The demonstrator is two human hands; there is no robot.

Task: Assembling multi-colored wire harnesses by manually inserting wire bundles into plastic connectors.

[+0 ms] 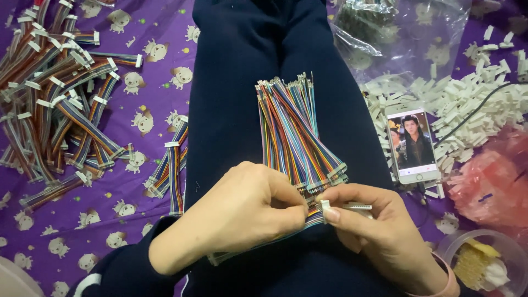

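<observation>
A thick bundle of multicoloured ribbon wires (289, 129) lies across my lap on dark blue trousers. My left hand (236, 214) pinches the near ends of some of these wires between thumb and fingers. My right hand (379, 236) holds a small white plastic connector (352, 207) against those wire ends. The two hands meet at the bundle's near end, where the wire tips are partly hidden by my fingers.
A heap of finished wire strips with white connectors (55, 99) lies on the purple patterned cloth (148, 33) at left. Loose white connectors (467, 99) pile at right, beside a smartphone (412, 146), a clear plastic bag (396, 33), a red bag (495, 181) and a small clear tub (484, 264).
</observation>
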